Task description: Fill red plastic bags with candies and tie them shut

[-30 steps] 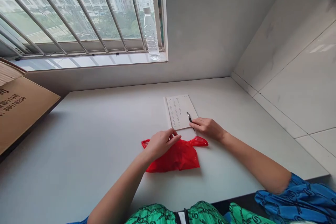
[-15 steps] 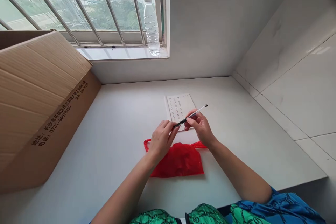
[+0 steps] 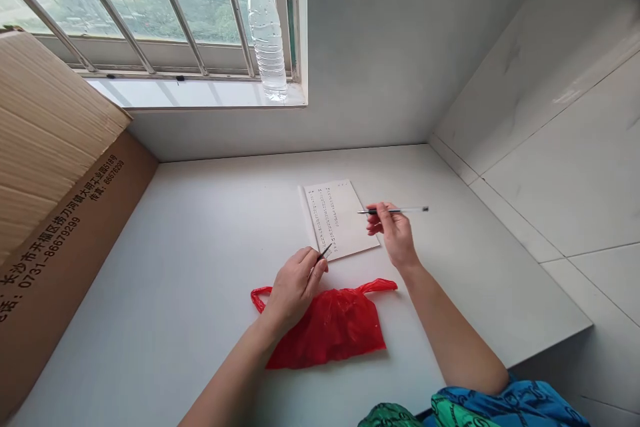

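Note:
My right hand (image 3: 393,233) grips a pen (image 3: 413,209) that has a black front and a clear barrel. The pen lies nearly level over the right edge of a booklet (image 3: 343,213) with printed or written lines. Between the fingers of my left hand (image 3: 297,280) is the black pen cap (image 3: 325,251), its clip end showing near the booklet's lower left corner. Below the booklet, a red plastic bag (image 3: 340,327) lies on the white tabletop (image 3: 215,247), partly behind my left hand and wrist.
A large cardboard box (image 3: 75,233) with printed writing stands at the left. A clear water bottle (image 3: 270,40) stands on the window sill (image 3: 200,95) at the back, by the barred window. Tiled wall (image 3: 560,133) bounds the right side.
The pen and its cap have come apart. My right hand has moved right with the pen, while the left keeps the cap. The view has shifted to the right.

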Demonstrator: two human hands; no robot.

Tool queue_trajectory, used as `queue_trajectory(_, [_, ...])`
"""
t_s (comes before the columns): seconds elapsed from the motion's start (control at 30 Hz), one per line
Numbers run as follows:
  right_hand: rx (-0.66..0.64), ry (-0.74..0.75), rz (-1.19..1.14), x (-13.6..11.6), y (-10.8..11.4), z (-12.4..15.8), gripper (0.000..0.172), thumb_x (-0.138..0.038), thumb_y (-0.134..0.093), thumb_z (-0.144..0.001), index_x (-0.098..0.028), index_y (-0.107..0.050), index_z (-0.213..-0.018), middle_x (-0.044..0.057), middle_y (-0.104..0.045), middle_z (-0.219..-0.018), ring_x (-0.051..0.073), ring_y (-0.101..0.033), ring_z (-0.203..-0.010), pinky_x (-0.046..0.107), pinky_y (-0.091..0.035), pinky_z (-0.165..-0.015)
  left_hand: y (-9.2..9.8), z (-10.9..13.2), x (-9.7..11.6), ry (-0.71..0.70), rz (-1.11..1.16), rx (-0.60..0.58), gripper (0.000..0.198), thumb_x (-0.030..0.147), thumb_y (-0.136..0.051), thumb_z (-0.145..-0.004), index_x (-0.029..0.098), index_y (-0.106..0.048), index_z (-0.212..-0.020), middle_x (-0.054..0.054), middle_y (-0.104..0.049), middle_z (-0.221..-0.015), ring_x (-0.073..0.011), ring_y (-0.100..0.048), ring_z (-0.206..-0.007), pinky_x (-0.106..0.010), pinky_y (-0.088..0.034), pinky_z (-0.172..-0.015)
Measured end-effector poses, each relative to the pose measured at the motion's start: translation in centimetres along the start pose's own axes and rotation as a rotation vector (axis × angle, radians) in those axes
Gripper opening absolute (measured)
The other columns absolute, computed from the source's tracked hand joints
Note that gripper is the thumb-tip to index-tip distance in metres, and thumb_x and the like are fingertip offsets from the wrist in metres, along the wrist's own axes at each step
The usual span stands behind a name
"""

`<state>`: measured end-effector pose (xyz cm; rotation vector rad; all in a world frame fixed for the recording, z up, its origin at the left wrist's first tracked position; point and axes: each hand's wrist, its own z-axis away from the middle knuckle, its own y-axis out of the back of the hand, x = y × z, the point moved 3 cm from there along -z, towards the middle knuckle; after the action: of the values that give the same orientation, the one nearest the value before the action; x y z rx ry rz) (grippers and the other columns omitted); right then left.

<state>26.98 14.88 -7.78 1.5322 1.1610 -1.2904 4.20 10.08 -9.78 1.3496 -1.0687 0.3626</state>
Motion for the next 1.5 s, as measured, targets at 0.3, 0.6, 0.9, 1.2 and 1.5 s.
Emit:
queue_trajectory(0.3, [-0.147, 0.066, 0.369, 3.4, -3.2, 0.4, 0.029, -0.050, -0.054, -0.092, -0.022, -0.058, -0.087, 0.000, -0.065, -0.070, 0.013, -0.058, -0.052, 0.025, -0.051, -0.052, -0.6, -0.3, -1.2, 0.058, 0.051, 0.044, 0.033, 0.040, -0.033, -0.102, 0.022, -0.057, -0.088, -0.003, -0.060, -0.093, -0.0177, -0.057, -0.085, -0.029, -0.042, -0.076])
queue_trajectory(0.6, [-0.179, 0.123, 0.483, 3.3, -3.4, 0.5, 0.024, -0.045, -0.052, -0.094, -0.023, -0.057, -0.085, 0.002, -0.070, -0.074, 0.018, -0.067, -0.064, 0.026, -0.049, -0.061, -0.5, -0.6, -1.1, 0.062, 0.055, 0.049, 0.032, 0.039, -0.035, -0.101, 0.022, -0.060, -0.089, -0.004, -0.063, -0.094, -0.0183, -0.058, -0.085, -0.029, -0.044, -0.076])
queue_trajectory(0.9, [-0.185, 0.138, 0.525, 3.4, -3.4, 0.5, 0.023, -0.043, -0.052, -0.094, -0.023, -0.057, -0.084, 0.001, -0.070, -0.073, 0.016, -0.064, -0.059, 0.026, -0.046, -0.058, -0.6, -0.6, -1.1, 0.053, 0.042, 0.042, 0.032, 0.039, -0.035, -0.101, 0.022, -0.060, -0.090, -0.005, -0.063, -0.095, -0.0184, -0.058, -0.085, -0.029, -0.044, -0.076])
queue_trajectory(1.2, [-0.157, 0.150, 0.489, 3.1, -3.3, 0.5, 0.024, -0.043, -0.051, -0.094, -0.023, -0.058, -0.085, 0.002, -0.070, -0.074, 0.018, -0.066, -0.065, 0.027, -0.048, -0.063, -0.6, -0.6, -0.9, 0.059, 0.041, 0.040, 0.033, 0.040, -0.036, -0.101, 0.022, -0.059, -0.088, -0.005, -0.063, -0.095, -0.0181, -0.059, -0.085, -0.030, -0.044, -0.076])
queue_trajectory(1.5, [-0.160, 0.092, 0.436, 3.4, -3.1, 0.2, 0.027, -0.047, -0.054, -0.091, -0.023, -0.055, -0.080, -0.001, -0.063, -0.064, 0.014, -0.056, -0.050, 0.025, -0.045, -0.051, -0.6, -0.6, -1.1, 0.059, 0.039, 0.044, 0.030, 0.039, -0.038, -0.101, 0.022, -0.060, -0.090, -0.003, -0.061, -0.094, -0.0173, -0.058, -0.085, -0.029, -0.043, -0.076])
